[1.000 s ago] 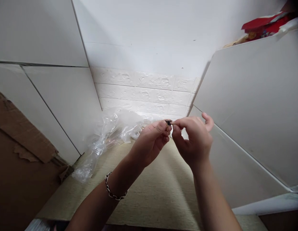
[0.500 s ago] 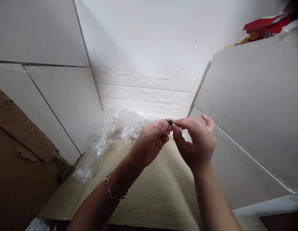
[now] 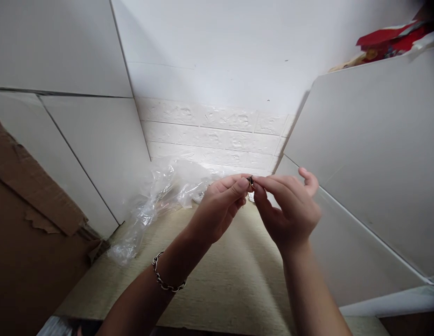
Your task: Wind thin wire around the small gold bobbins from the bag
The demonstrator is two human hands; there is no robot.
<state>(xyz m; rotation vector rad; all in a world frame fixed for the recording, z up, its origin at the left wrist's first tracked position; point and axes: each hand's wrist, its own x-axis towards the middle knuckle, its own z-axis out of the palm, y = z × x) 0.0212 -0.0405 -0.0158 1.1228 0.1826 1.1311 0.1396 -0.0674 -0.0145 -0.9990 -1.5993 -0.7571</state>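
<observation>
My left hand (image 3: 222, 205) is closed, pinching a small dark object (image 3: 250, 180) with thin yellowish strands between thumb and fingers. What exactly the object is, I cannot make out. From the right, my right hand (image 3: 289, 205) meets it, thumb and index finger pressed together at the object's edge, with the little finger raised. Both hands are held above the pale table (image 3: 227, 280), fingertips nearly touching. A chain bracelet (image 3: 164, 275) circles my left wrist.
Crumpled clear plastic (image 3: 147, 210) lies on the table's left part. Brown cardboard (image 3: 35, 200) stands at the far left. White panels (image 3: 371, 163) rise on both sides, a white brick-patterned wall (image 3: 210, 130) behind. A red item (image 3: 388, 39) rests on the right panel's top.
The thumb and index finger of my right hand have come together at the small dark object. Both hands and the view have shifted very slightly.
</observation>
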